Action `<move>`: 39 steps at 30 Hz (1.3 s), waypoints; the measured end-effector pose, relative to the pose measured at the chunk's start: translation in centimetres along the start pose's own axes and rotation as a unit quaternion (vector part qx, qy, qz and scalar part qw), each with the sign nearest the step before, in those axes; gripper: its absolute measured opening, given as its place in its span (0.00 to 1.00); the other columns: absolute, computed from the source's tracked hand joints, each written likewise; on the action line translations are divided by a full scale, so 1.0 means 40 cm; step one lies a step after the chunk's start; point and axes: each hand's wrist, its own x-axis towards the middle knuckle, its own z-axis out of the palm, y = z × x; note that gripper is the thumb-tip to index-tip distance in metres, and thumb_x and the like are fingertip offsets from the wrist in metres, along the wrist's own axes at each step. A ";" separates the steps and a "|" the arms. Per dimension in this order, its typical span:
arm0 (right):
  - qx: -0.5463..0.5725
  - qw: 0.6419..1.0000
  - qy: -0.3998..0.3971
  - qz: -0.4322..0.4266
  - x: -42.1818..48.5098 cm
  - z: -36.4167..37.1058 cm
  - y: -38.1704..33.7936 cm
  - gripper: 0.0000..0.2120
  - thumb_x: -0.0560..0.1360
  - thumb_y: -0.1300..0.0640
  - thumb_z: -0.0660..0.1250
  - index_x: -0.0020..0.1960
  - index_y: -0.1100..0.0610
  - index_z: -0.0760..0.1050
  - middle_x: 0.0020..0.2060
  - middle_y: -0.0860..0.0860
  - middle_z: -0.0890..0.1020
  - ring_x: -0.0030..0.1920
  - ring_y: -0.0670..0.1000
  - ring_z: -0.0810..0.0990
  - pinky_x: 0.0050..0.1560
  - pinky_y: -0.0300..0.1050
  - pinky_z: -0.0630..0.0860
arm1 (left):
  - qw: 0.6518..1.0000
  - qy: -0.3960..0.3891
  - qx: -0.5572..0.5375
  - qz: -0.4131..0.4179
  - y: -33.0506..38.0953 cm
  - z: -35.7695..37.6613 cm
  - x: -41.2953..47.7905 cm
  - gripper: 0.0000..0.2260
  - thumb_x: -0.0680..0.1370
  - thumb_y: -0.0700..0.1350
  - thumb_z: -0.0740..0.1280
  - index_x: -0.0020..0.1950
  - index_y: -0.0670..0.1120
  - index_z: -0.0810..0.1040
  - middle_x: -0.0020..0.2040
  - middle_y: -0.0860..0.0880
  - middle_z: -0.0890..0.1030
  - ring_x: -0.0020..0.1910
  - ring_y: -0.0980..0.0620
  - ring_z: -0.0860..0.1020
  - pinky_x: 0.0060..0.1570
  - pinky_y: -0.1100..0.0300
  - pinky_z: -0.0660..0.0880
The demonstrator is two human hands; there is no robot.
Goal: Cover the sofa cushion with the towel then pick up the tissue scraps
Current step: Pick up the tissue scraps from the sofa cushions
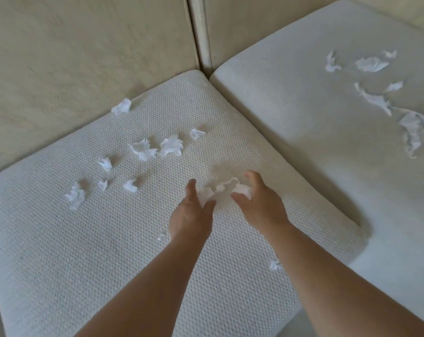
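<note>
A white waffle-textured towel (89, 251) lies spread flat over the left sofa cushion. Several crumpled white tissue scraps (169, 145) are scattered across it, mostly left of centre. My left hand (191, 215) and my right hand (259, 203) meet near the towel's middle. Each pinches a piece of white tissue (222, 187), and a strip of it bridges the gap between the hands. A small scrap (275, 265) lies on the towel beside my right forearm. Another tiny one (163, 237) sits by my left wrist.
The right seat cushion (291, 105) is bare fabric and carries several more torn tissue scraps (371, 64) toward its far right. Beige back cushions (84, 45) stand behind both seats, with a narrow gap (201, 45) between them at the corner.
</note>
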 end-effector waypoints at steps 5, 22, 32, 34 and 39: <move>-0.040 0.998 0.047 0.026 0.047 0.042 -0.007 0.07 0.76 0.49 0.62 0.44 0.51 0.74 0.39 0.49 0.78 0.39 0.50 0.77 0.36 0.40 0.66 | 0.997 -0.052 0.046 0.018 -0.023 -0.005 0.066 0.14 0.78 0.57 0.57 0.42 0.48 0.72 0.37 0.50 0.77 0.35 0.50 0.75 0.33 0.58 0.68; 0.063 0.998 0.008 -0.029 0.144 0.126 -0.180 0.05 0.73 0.61 0.64 0.44 0.55 0.68 0.33 0.48 0.75 0.32 0.48 0.73 0.30 0.39 0.68 | 0.995 0.089 -0.050 0.008 -0.164 -0.130 0.130 0.06 0.76 0.46 0.61 0.41 0.47 0.70 0.34 0.51 0.76 0.32 0.49 0.75 0.29 0.60 0.68; -0.126 0.990 -0.053 -0.020 0.372 0.116 -0.252 0.12 0.77 0.53 0.61 0.57 0.57 0.71 0.50 0.56 0.80 0.47 0.57 0.77 0.44 0.44 0.69 | 0.979 0.081 -0.004 -0.188 -0.254 -0.181 0.215 0.14 0.77 0.58 0.60 0.52 0.47 0.72 0.47 0.45 0.82 0.40 0.44 0.76 0.37 0.56 0.68; -0.082 0.996 -0.027 -0.033 0.382 0.100 -0.244 0.07 0.76 0.53 0.62 0.43 0.57 0.72 0.40 0.54 0.79 0.40 0.54 0.74 0.36 0.43 0.65 | 0.977 0.109 -0.013 -0.181 -0.240 -0.179 0.226 0.12 0.78 0.53 0.60 0.43 0.45 0.74 0.43 0.45 0.80 0.37 0.46 0.73 0.34 0.57 0.67; -0.093 0.974 0.010 -0.208 0.386 0.125 -0.284 0.12 0.72 0.50 0.66 0.47 0.58 0.70 0.45 0.55 0.75 0.38 0.54 0.74 0.36 0.43 0.66 | 0.983 0.151 -0.005 -0.100 -0.157 -0.199 0.301 0.14 0.73 0.47 0.66 0.57 0.46 0.70 0.58 0.47 0.73 0.39 0.47 0.76 0.32 0.59 0.67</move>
